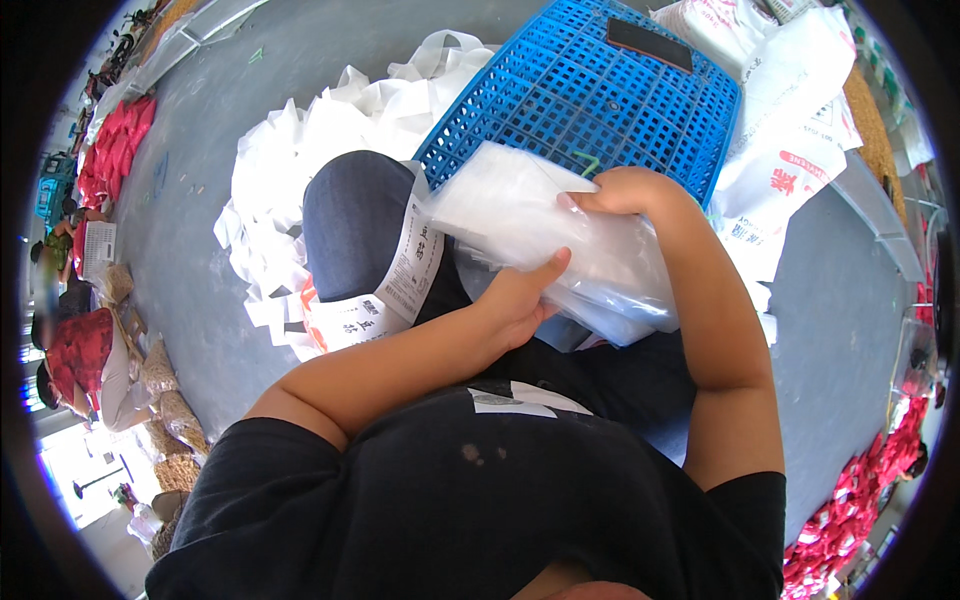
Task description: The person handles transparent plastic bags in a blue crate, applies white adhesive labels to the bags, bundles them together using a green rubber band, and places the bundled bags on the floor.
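Observation:
A stack of clear plastic bags (517, 195) spans the space over my lap, its far side against a blue plastic crate (600, 105). My left hand (525, 300) grips the near edge of the stack, thumb on top. Across its far edge lies my right hand (622, 191), fingers curled onto the plastic. A strip of printed labels (415, 259) drapes over my left knee, just left of the bags. Beyond the right fingers, a small green band (586, 162) rests on the crate. What lies beneath the stack is mostly hidden.
A heap of white paper strip (330, 135) spreads on the floor at left. On the crate sits a dark flat object (649, 45). Printed white sacks (780, 135) lean at right. Red packets (855, 502) pile at lower right. Another person (79, 352) sits at far left.

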